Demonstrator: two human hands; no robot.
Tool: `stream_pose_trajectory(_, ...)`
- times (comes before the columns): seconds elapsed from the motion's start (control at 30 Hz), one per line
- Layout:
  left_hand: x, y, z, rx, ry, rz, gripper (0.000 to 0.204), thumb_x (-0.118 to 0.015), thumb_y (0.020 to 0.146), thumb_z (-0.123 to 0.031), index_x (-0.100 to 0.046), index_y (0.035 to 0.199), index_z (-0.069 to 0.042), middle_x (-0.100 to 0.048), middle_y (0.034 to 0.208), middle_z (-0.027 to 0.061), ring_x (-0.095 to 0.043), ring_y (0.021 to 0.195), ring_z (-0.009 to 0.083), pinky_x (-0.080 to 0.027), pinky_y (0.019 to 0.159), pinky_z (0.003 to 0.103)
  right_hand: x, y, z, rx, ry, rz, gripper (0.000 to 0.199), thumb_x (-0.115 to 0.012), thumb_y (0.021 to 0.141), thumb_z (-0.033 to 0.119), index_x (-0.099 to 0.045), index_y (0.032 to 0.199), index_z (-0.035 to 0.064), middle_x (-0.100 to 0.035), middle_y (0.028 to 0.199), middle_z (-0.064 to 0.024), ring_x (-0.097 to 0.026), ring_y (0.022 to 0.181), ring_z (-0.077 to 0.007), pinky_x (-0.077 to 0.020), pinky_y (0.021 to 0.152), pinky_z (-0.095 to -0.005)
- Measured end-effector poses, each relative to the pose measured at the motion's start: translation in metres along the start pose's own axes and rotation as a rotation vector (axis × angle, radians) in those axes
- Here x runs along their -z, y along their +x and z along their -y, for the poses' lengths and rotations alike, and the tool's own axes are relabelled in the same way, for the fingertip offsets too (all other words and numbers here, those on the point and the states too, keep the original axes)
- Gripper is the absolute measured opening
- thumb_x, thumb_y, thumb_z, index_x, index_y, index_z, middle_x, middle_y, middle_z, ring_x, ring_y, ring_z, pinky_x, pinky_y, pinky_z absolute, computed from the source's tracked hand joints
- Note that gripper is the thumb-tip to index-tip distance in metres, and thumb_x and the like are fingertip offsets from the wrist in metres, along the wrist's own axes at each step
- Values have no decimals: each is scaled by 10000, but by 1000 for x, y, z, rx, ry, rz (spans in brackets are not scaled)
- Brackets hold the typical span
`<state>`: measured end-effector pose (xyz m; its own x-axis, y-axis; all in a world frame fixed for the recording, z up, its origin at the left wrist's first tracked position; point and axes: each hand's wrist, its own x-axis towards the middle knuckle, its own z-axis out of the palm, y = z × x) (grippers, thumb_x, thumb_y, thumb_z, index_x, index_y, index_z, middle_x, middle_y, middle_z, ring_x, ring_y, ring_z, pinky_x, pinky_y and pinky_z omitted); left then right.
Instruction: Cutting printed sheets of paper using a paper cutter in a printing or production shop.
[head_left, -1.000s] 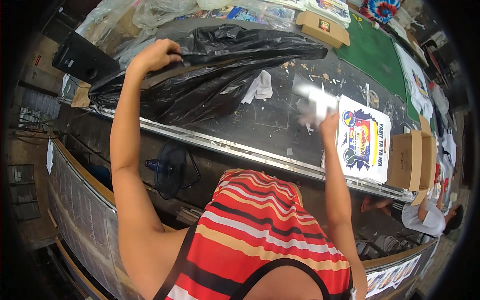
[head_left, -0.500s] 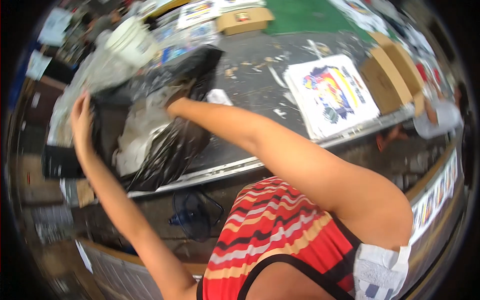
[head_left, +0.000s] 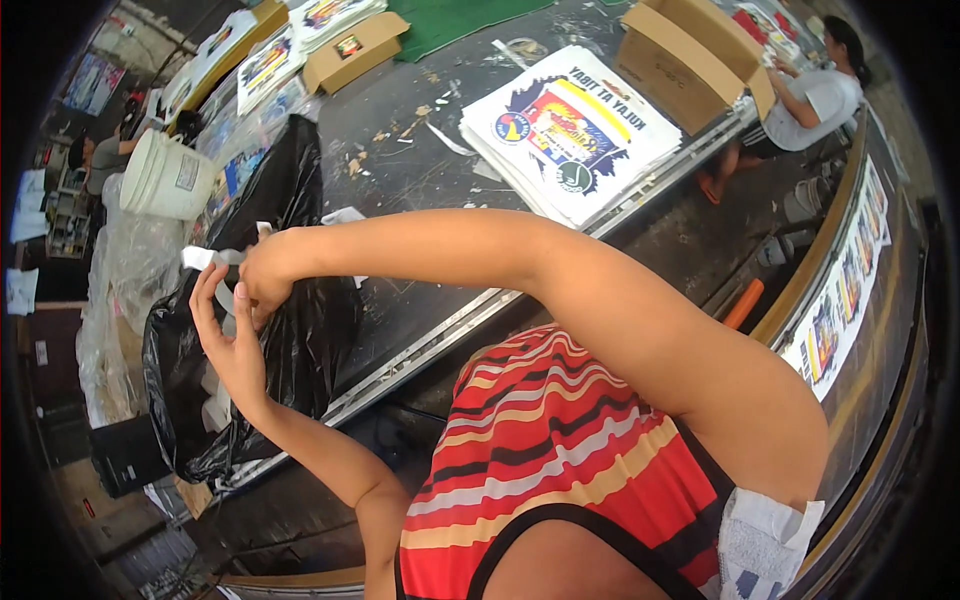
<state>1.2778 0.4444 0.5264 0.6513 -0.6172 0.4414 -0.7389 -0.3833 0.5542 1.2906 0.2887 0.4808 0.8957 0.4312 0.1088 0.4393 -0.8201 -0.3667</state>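
Pale scraps (head_left: 380, 136) litter a long, dark worktable (head_left: 440, 185), where a crumpled, glossy black plastic bag (head_left: 315, 325) lies at the left end. Above it, the left hand (head_left: 234, 350) has its fingers spread beside a curled white strip (head_left: 198, 258); the right hand (head_left: 268, 268) bends inward against it. Whether either clamps the strip cannot be told. Thin plastic could probably tear if tugged sharply. Something pale, hard to identify, shows inside the bag; the round white plastic bucket (head_left: 178, 180) and open brown cardboard box (head_left: 655, 85) hide their contents.
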Motion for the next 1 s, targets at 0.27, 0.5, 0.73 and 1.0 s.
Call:
stream_pose_trajectory(0.27,-50,-12,-20,-113,-169,101,366,-622,975,-102,-568,1327,-18,-547,1418,126,-468,1362,264,-293,1161,406,-3,-176,-33,124,470,-567,263,-640,958,289,-738,1048,62,-738,986,-130,-701,923,-318,-550,820,-398)
stream_pose_trajectory(0.5,-115,-26,-55,-108,-255,301,293,-647,907,-27,-634,1200,-6,-586,1344,148,-494,1346,309,-331,1142,403,11,-367,-169,-654,576,-758,263,-649,971,266,-738,1053,32,-751,909,-76,-706,830,-145,-537,725,-298)
stream_pose_trajectory(0.73,-260,-19,-42,59,-316,550,367,-662,916,-96,-596,1269,-25,-570,1335,166,-506,1317,321,-350,1124,383,49,-532,-398,-1192,506,-920,434,-701,886,292,-645,1290,142,-715,1159,-113,-714,990,-183,-567,750,-314)
stream_pose_trajectory(1.0,-438,50,-4,42,27,663,919,-812,793,-287,-333,1547,-74,-330,1610,163,-295,1471,404,-263,1177,552,5,-572,-660,-1522,186,-411,1114,-782,687,666,-341,1547,111,-413,1513,-316,-405,1410,-457,-399,1120,-515)
